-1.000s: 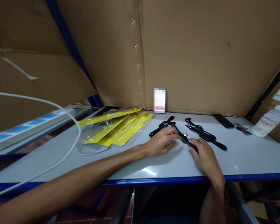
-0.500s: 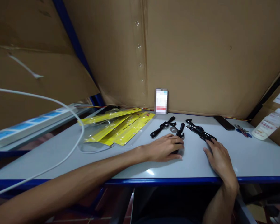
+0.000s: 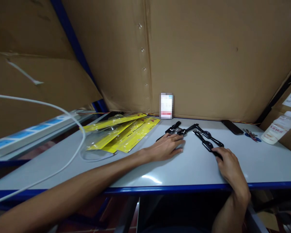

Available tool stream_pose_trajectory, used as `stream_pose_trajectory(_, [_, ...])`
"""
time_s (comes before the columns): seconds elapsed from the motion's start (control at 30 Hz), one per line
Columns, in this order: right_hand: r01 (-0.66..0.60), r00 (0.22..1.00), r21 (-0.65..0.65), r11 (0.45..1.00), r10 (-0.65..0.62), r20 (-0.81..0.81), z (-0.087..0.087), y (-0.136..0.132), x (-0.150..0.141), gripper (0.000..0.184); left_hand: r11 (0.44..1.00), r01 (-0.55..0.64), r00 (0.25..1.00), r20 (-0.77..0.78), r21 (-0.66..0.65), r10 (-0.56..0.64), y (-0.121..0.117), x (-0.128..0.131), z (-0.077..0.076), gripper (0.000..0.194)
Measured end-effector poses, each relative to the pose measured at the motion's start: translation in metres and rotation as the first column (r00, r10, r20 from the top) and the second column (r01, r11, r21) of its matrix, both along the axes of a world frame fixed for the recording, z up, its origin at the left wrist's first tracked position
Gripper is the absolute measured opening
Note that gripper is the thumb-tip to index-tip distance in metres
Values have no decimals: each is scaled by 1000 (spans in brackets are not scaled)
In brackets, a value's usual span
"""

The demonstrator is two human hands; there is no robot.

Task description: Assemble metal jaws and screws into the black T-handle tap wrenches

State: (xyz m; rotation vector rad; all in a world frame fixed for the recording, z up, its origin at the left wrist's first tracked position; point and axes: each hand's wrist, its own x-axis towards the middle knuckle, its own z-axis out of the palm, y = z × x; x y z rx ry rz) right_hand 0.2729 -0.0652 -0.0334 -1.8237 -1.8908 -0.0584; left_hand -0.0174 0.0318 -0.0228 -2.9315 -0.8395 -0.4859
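Note:
Several black two-handled spokeshaves lie on the grey tabletop. My left hand (image 3: 169,147) rests palm down over the near ends of two of them, fingers stretched out and thumb apart. Beyond its fingertips, one spokeshave (image 3: 189,129) points to the back right, and another (image 3: 176,126) lies behind the knuckles. My right hand (image 3: 229,163) grips the near handle of a third spokeshave (image 3: 207,145) between thumb and fingers. Close alongside this one, a further spokeshave (image 3: 215,140) lies on the table. The handle parts under my left hand are hidden.
Yellow-card blister packs (image 3: 133,134) are piled at the left, with a white cable (image 3: 83,142) beside them. A power strip (image 3: 36,131) lies farther left. A lit phone (image 3: 166,106) leans against the cardboard. At right are a dark phone (image 3: 232,127), keys (image 3: 252,136) and a bottle (image 3: 278,127).
My left hand has slid left, and the spokeshave by it has shifted and turned. My right hand has closed on a spokeshave handle, which now sits angled away from its neighbour.

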Motion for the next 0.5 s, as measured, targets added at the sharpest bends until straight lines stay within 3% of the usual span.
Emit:
stream_pose_trajectory(0.13, [-14, 999, -42, 999, 13, -30, 4, -8, 3, 48, 998, -66, 997, 36, -24, 67, 5, -1, -6, 39])
stream_pose_trajectory(0.27, [-71, 996, -44, 996, 69, -55, 9, -13, -2, 48, 995, -89, 980, 177, -47, 96, 10, -1, -8, 37])
stream_pose_trajectory(0.37, [-128, 989, -40, 991, 125, -74, 12, -12, -13, 48, 1000, -19, 968, 249, -25, 25, 3, 2, -1, 30])
stream_pose_trajectory(0.5, [-239, 966, -52, 970, 232, -115, 17, -11, -28, 50, 997, 76, 977, 203, -15, -71, -14, 9, 7, 29])
